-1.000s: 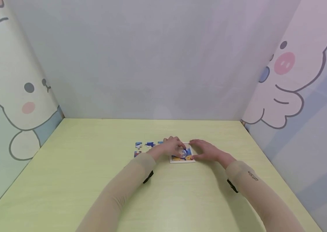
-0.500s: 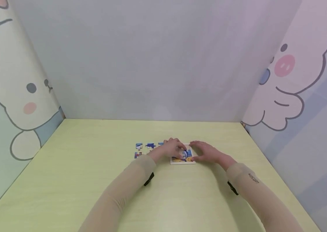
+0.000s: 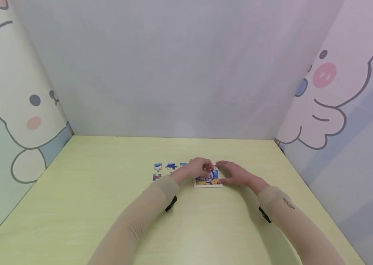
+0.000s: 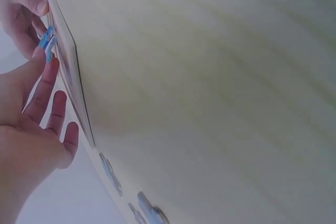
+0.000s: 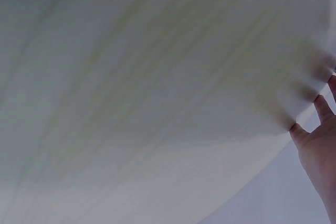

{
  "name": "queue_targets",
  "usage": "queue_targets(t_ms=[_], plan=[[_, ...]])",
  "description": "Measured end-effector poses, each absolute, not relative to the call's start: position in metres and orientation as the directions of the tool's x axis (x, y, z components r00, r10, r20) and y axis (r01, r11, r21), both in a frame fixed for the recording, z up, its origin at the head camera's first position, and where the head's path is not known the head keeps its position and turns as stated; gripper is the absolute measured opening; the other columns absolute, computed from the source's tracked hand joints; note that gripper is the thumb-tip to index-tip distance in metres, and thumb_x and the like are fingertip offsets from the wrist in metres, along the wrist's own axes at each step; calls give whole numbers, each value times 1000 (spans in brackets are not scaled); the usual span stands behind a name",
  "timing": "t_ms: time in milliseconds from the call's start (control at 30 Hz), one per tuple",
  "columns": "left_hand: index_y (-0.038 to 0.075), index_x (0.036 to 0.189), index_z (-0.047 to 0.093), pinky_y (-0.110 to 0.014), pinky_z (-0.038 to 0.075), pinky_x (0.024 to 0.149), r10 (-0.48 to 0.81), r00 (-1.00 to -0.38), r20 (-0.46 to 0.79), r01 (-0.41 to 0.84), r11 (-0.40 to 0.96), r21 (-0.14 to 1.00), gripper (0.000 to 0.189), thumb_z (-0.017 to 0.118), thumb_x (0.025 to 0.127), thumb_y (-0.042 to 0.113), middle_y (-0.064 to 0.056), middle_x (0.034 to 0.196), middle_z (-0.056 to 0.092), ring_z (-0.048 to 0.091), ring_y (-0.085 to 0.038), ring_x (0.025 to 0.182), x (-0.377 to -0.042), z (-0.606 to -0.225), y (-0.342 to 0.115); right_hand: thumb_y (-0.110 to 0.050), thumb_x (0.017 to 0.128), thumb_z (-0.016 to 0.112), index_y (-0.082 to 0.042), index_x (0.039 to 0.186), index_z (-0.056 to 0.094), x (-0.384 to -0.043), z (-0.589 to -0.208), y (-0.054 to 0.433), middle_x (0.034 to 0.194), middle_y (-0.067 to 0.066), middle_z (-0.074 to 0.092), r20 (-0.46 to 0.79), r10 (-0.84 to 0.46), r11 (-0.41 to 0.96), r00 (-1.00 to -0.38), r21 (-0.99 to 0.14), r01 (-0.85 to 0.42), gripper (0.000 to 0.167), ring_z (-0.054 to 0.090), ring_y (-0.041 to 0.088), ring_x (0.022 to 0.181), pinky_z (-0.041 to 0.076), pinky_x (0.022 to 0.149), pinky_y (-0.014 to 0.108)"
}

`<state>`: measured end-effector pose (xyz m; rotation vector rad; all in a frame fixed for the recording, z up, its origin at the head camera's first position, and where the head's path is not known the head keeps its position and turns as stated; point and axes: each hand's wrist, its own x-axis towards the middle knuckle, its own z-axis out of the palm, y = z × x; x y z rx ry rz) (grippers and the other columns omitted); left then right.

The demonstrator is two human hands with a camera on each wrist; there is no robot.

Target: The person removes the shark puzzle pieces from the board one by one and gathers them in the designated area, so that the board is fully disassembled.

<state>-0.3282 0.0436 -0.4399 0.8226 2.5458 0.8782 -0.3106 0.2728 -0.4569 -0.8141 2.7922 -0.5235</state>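
My left hand (image 3: 199, 168) hovers over a white-rimmed puzzle tray (image 3: 208, 186). Between its thumb and index finger it pinches a blue and white puzzle piece (image 4: 49, 43), tilted up over the tray in the left wrist view; the other fingers are spread. Blue and yellow pieces fill the tray's near part, while the hand hides its far left. At the tray's right side lies my right hand (image 3: 236, 173), thumb on the right edge and fingers reaching toward the far right corner. Its fingertips (image 5: 294, 127) touch down on the table in the right wrist view.
Several loose puzzle pieces lie left of the tray, among them a blue one (image 3: 171, 166) and a red and blue one (image 3: 156, 177); my left forearm covers part of that area. A grey wall (image 3: 173, 73) rises behind the pale yellow table (image 3: 107, 158).
My left hand has lifted slightly and turned at the tray, its fingers drawn back with the puzzle piece, baring more of the picture. The right hand has stayed in place.
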Motion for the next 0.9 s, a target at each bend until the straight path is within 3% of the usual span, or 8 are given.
queue_targets(t_ms=[167,300,533,900], plan=[[20,103,62,-25,43,78,613,-784,-93,423,638,643,16,67,88,19,7,86,60,55,-8,80,-327,-440,48,-52,84,63,-14,143,39,-312,-458,273,150,10,36,-64,-566,775,-822,-380,-504,74,28,34,139,22,110,53],[20,106,61,-19,44,70,621,-779,-85,430,629,648,17,65,90,16,5,84,59,54,-8,76,-327,-442,50,-53,85,63,-13,144,39,-313,-460,274,150,11,35,-57,-570,774,-819,-370,-513,75,28,34,139,21,110,53],[20,108,60,-19,45,70,646,-760,-68,472,621,625,17,62,91,15,4,85,60,55,-8,76,-327,-443,51,-49,85,64,-11,144,38,-313,-460,273,150,12,35,-56,-573,773,-818,-371,-515,75,28,35,138,21,111,53],[22,105,60,-22,45,73,616,-786,-44,449,619,645,15,62,92,16,5,88,60,55,-9,80,-329,-434,39,-50,84,64,-9,143,39,-312,-457,272,149,12,36,-62,-565,781,-823,-360,-510,75,28,36,138,22,110,54]])
